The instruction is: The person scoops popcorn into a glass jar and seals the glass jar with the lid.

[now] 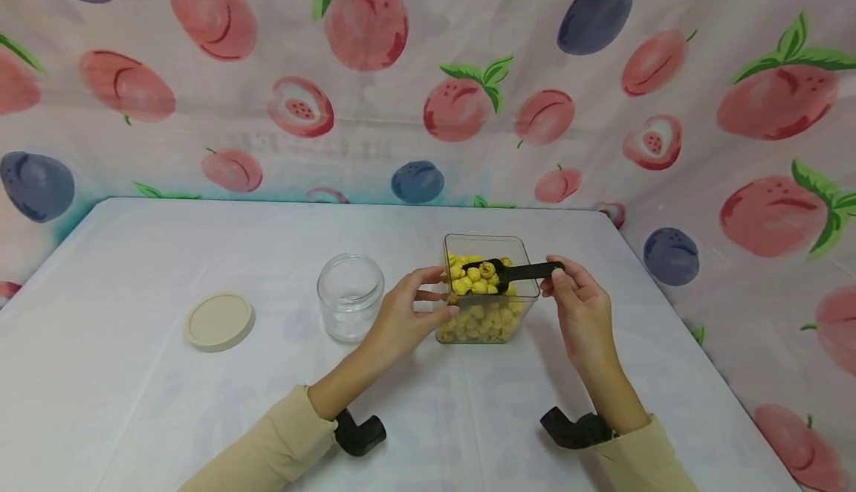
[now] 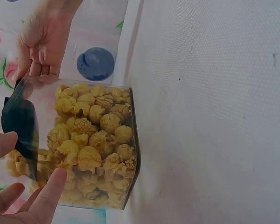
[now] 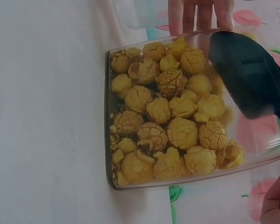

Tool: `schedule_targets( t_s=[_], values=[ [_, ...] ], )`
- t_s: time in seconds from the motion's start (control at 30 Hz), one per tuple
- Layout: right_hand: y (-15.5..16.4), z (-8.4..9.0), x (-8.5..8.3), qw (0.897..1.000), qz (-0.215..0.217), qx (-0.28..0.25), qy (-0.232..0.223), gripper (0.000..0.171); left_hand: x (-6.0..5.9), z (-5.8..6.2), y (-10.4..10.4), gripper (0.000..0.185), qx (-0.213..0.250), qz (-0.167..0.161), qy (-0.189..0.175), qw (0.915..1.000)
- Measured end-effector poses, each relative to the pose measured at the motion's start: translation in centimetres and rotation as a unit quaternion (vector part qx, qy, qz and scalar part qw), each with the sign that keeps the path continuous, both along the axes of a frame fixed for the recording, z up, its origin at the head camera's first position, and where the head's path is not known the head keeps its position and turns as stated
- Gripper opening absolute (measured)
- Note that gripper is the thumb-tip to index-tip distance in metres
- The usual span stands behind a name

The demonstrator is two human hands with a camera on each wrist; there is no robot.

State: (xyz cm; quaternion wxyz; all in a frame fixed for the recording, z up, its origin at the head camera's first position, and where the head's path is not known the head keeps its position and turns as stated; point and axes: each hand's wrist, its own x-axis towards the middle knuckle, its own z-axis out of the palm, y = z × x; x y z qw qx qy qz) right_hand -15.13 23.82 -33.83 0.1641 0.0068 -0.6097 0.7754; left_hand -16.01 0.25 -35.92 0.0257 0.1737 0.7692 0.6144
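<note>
A clear square container (image 1: 488,321) stands on the table, partly filled with yellow popcorn balls (image 2: 91,128). My left hand (image 1: 401,306) rests its fingers and thumb against the container's left side. In the right wrist view, straight fingers (image 3: 189,16) show along that wall. Above the popcorn lies the bowl of a black scoop (image 1: 531,271), with several pieces in and around it. The end of its handle is pinched between thumb and fingers of my right hand (image 1: 578,310), at the container's right rim. Through the clear wall, the left wrist view shows the dark scoop (image 2: 21,123) tilted.
An open glass jar (image 1: 350,299) stands left of the container, close to my left forearm. Farther left, a round cream lid (image 1: 219,321) lies flat on the white-covered table (image 1: 134,403). A fruit-print cloth (image 1: 374,105) hangs behind and at the right. Black wrist mounts (image 1: 361,434) sit below both hands.
</note>
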Motion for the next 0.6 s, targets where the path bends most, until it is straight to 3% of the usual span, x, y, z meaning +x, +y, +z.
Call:
schedule_targets(
  t_s=[0.23,0.6],
  values=[
    [0.11,-0.05,0.30,0.999,-0.010,-0.054,0.000,0.016,0.16,0.11,0.04,0.055,0.003,-0.001,-0.001,1.0000],
    [0.58,-0.26,0.41,0.996,-0.010,-0.092,-0.008,0.016,0.16,0.22,0.08,0.056,-0.014,0.008,-0.009,0.9998]
  ],
)
